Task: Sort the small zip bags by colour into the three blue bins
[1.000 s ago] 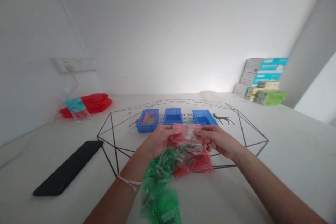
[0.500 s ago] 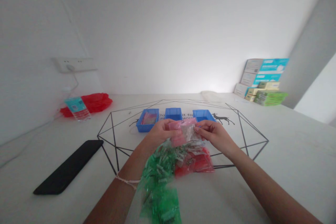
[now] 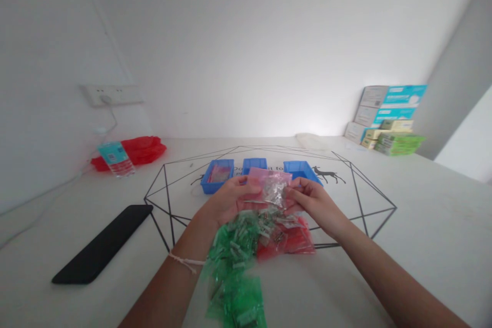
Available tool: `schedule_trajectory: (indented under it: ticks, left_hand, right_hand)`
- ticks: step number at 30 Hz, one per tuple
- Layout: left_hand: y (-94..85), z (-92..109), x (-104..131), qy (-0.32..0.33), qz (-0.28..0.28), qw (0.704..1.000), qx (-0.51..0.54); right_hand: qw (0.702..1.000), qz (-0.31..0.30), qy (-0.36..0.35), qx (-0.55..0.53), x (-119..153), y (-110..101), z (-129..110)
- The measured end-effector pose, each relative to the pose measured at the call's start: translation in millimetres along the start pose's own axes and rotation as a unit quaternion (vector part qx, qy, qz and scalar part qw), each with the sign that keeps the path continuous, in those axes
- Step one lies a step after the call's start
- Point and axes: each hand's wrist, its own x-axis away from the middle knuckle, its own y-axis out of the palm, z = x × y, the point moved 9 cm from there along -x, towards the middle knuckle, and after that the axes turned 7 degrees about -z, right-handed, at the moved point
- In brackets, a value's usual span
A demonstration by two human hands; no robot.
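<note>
A pink see-through bag (image 3: 269, 184) with small shiny pieces inside is stretched between my two hands. My left hand (image 3: 229, 197) pinches its left side, and my right hand (image 3: 312, 202) pinches its right edge. Beneath it lies a heap of green bags (image 3: 238, 246) and red bags (image 3: 295, 238) with small parts in them. Behind the hands stand three blue trays: the left tray (image 3: 207, 187) holds pink bags, while the middle tray (image 3: 254, 163) and right tray (image 3: 300, 168) are partly hidden.
At the left are a black flat pad (image 3: 102, 246), a bottle with a blue label (image 3: 116, 158) and a red plastic bag (image 3: 145, 149). Stacked boxes (image 3: 392, 107) and green packs (image 3: 400, 143) stand at the back right of the white table (image 3: 434, 225).
The pink bag has been spread flatter and wider between my hands, with its pieces showing more to the right. Both hands keep hold of it.
</note>
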Motion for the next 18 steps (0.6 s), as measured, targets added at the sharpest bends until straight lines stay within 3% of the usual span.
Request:
schedule_trajectory:
  ticks: [3, 8, 11, 14, 16, 18]
  left_hand:
    - [-5.1, 5.0, -1.6, 0.019, 0.016, 0.999, 0.037]
    - [20.3, -7.0, -1.6, -0.014, -0.039, 0.999, 0.006]
    - [13.8, -1.1, -3.1, 0.006, -0.004, 1.000, -0.003]
    - [-29.9, 30.2, 2.8, 0.094, 0.133, 0.985, -0.062]
    - [-72.2, 56.7, 19.7, 0.168, 0.276, 0.939, -0.118]
    - [-108.7, 74.6, 39.9, 0.193, 0.406, 0.871, -0.196]
  right_hand:
    - [0.999, -0.015, 0.028, 0.010, 1.8, 8.0, 4.6]
    - [0.999, -0.005, 0.022, -0.042, 2.6, 15.6, 7.5]
    - [0.998, -0.005, 0.050, -0.026, 3.4, 16.1, 11.5]
    - [0.999, 0.011, 0.048, -0.012, 3.4, 10.2, 9.5]
    - [0.999, 0.007, 0.032, -0.004, 2.4, 8.6, 6.5]
    - [1.000, -0.002, 0.023, 0.009, 1.5, 8.7, 5.2]
